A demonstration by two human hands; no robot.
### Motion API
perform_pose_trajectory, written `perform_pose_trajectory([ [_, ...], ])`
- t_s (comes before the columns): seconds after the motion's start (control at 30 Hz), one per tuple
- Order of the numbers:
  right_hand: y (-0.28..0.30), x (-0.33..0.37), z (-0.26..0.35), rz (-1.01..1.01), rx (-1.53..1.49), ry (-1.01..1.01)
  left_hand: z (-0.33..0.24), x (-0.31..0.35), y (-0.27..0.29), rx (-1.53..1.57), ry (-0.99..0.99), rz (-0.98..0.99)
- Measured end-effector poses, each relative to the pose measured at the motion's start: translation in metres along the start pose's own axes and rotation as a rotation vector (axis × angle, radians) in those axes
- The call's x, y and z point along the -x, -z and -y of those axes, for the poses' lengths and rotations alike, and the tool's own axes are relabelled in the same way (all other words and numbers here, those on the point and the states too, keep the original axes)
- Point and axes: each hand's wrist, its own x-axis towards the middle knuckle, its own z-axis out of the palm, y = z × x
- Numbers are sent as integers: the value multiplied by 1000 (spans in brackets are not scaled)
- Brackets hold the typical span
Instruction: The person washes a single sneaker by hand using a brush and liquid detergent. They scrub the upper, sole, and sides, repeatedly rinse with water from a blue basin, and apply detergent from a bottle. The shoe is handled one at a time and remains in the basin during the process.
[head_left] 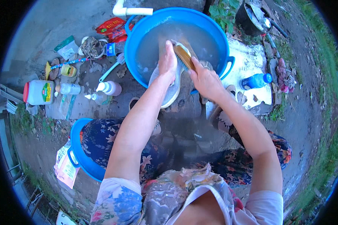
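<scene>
A light grey shoe (155, 77) with a pale sole is tilted over the near rim of a blue basin (130, 56) of cloudy water. My left hand (168, 63) grips the shoe's upper part; some of its fingers are hidden. My right hand (207, 80) is closed around one end of a wooden scrubbing brush (183, 57). The brush lies against the shoe beside my left hand, and its bristles are mostly hidden. Behind the brush, a brownish flat piece slopes into the water; I cannot tell what it is.
A white pipe (133, 11) juts over the basin's far rim. Left of it lie a long-handled blue brush (112, 68), a pump bottle (109, 88) and a red-lidded jar (39, 92). A blue bottle (256, 81) lies at right. Another blue basin (77, 139) is by my left leg.
</scene>
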Motion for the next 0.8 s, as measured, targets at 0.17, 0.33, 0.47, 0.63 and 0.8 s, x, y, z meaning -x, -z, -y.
perform_pose_trajectory([
  [0.17, -14, 4, 9, 2, -28, -46, -3, -9, 8, 228, -23, 130],
  [0.33, -11, -11, 4, -24, -10, -61, 5, -8, 2, 201, -57, 135],
  [0.47, -26, -35, 2, -82, -39, -166, 11, -16, -2, 359, -33, 301],
  [0.63, -21, 19, 21, 88, -93, -45, 14, -15, 21, 212, -105, 110],
  [0.8, -15, -45, 2, 32, 25, -176, 16, -27, 19, -77, -71, 214],
])
